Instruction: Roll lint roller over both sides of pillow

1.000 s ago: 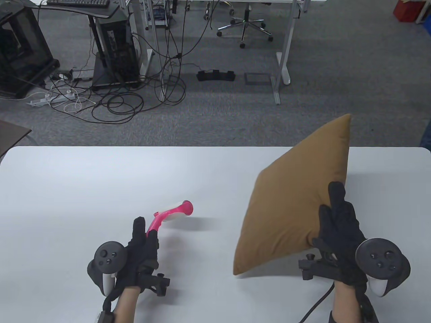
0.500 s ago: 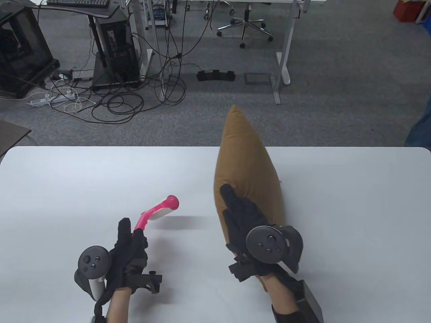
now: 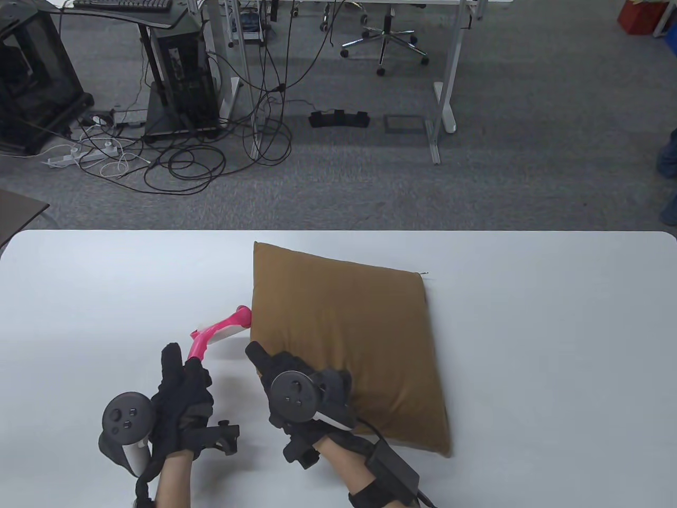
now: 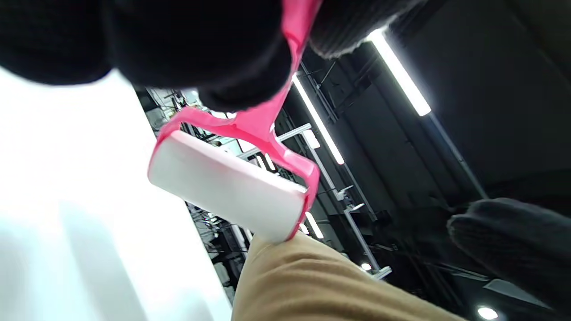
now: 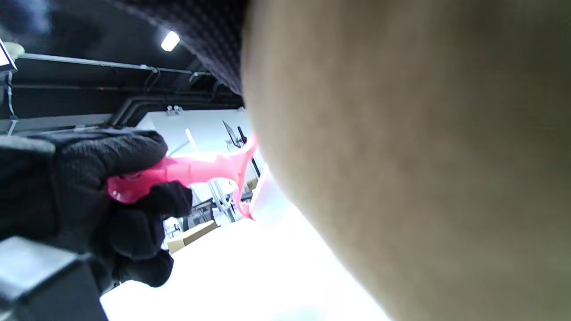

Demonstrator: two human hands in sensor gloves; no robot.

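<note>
A brown square pillow (image 3: pixel 344 338) lies flat on the white table (image 3: pixel 555 328), right of centre. My right hand (image 3: pixel 264 365) holds its near left edge, with the fingers partly hidden under the tracker. My left hand (image 3: pixel 182 375) grips the pink handle of the lint roller (image 3: pixel 219 330). The roller's white head touches the pillow's left edge. In the left wrist view the roller (image 4: pixel 227 187) sits just above the pillow (image 4: pixel 312 285). In the right wrist view the pillow (image 5: pixel 424 156) fills the right side, and the roller handle (image 5: pixel 196 171) sticks out of my left hand (image 5: pixel 89 187).
The table's far edge runs across the middle of the table view. Beyond it lies grey carpet with tangled cables (image 3: pixel 185 159), a computer tower (image 3: pixel 180 74) and an office chair (image 3: pixel 383 39). Bare tabletop lies to the left and right of the pillow.
My right hand swung the pillow from upright at the right, over to the left, and laid it flat. My left hand moved the roller slightly left and nearer, and its head now touches the pillow.
</note>
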